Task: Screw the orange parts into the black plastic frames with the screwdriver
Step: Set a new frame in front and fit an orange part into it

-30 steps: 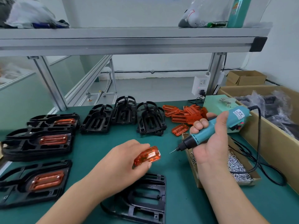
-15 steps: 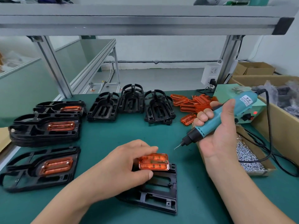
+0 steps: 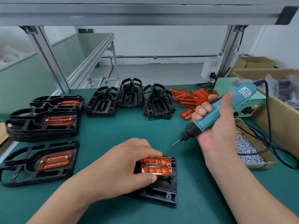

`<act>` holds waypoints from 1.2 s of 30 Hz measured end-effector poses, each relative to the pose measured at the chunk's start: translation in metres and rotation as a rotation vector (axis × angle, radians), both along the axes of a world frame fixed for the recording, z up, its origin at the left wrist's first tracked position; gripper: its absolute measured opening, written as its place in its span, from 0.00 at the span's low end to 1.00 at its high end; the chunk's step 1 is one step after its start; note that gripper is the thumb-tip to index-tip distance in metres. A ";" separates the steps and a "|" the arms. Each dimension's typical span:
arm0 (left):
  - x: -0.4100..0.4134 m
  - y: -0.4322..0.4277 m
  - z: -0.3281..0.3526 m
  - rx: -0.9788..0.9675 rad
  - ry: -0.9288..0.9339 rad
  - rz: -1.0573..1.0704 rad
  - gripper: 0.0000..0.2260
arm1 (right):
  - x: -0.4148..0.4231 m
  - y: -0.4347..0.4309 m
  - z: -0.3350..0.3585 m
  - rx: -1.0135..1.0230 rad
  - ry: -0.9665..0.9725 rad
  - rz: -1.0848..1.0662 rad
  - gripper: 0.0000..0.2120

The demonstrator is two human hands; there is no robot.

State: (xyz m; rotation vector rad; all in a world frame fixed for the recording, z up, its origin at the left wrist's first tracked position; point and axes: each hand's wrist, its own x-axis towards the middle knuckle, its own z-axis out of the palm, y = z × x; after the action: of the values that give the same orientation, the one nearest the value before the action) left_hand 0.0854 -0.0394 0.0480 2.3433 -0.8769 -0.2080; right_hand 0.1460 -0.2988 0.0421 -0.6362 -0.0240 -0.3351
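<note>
Pinching orange part (image 3: 156, 166) on black frame (image 3: 163, 194), left hand (image 3: 127, 165) grip, right hand (image 3: 218, 125) grip wrapped round screwdriver (image 3: 216, 110)

Your orange part (image 3: 156, 166) lies flat on the near frame (image 3: 163, 193), pinched by your left hand (image 3: 123, 167). Your screwdriver (image 3: 215, 113), teal with a black nose, is tilted bit down-left in your right hand (image 3: 218, 126), clear of the part. Loose orange parts (image 3: 191, 97) back right, empty frames (image 3: 131, 94) back centre, fitted frames (image 3: 40, 164) left.

A green workbench (image 3: 100, 138) under an aluminium shelf frame (image 3: 145, 15), white wall (image 3: 161, 41) behind.
</note>
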 end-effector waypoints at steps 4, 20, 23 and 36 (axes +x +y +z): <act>0.000 0.002 0.000 0.044 -0.023 -0.047 0.18 | -0.001 0.000 0.000 -0.003 -0.001 0.006 0.22; 0.001 -0.006 -0.012 0.104 -0.044 -0.017 0.07 | -0.001 -0.002 0.000 0.002 0.007 0.001 0.19; 0.000 -0.007 -0.011 0.128 -0.061 0.001 0.05 | -0.001 -0.003 0.001 -0.003 0.008 -0.003 0.20; 0.000 -0.016 -0.018 0.140 -0.119 0.025 0.07 | -0.001 -0.003 0.000 -0.017 -0.007 0.006 0.21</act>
State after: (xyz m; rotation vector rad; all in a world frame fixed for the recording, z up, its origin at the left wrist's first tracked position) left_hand 0.0856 -0.0559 0.0296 2.5167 -0.9160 -0.1239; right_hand 0.1450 -0.3022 0.0422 -0.6518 -0.0358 -0.3318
